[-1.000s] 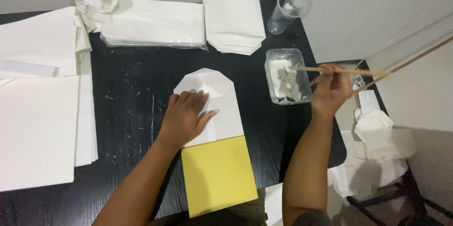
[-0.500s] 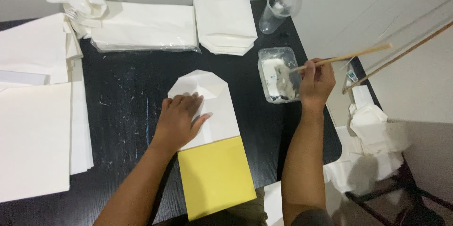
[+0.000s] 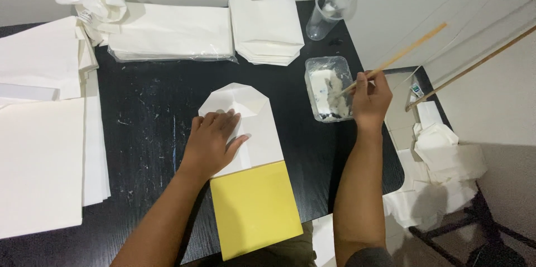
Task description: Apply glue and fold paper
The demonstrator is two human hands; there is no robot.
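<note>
Left hand (image 3: 215,141) flat, fingers spread, pressing the folded white paper (image 3: 245,127) mid-table | yellow sheet (image 3: 254,208) just below, touching it | right hand (image 3: 371,97) pinching a wooden stick (image 3: 399,58), its tip in the clear tub (image 3: 328,95) of white paste | black table (image 3: 145,116)

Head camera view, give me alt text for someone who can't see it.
A person's left hand presses flat on a folded white paper over a yellow sheet on a black table. Their right hand dips a thin wooden stick into a clear tub of white paste.
</note>
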